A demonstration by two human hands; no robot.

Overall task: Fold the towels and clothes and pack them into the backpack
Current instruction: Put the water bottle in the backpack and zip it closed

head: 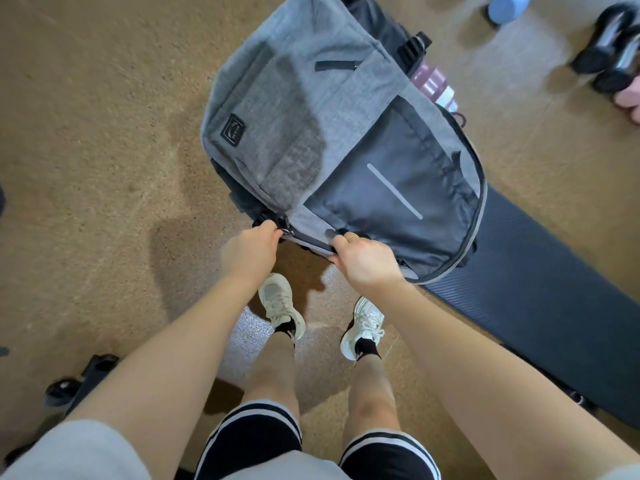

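Her fingers (273,227) on the left hand (251,249) are pinched on the zipper pull (286,231) at the near edge of the backpack (311,133), while the right hand (363,261) has its fingers curled tight over the same edge a little further along. I'd say the right hand steadies the fabric so the zip can run; whether it is being opened or closed I cannot tell.

The backpack hangs from those two grips in front of her legs, above the brown floor (86,168), with its far end tipped away toward a dark rolled mat (536,271).

By count: one backpack, one bottle (434,84) in its side pocket, one rolled mat, two white sneakers (280,303), one ring (352,236) on the right hand. No towels or clothes are in sight, so they may already be inside.
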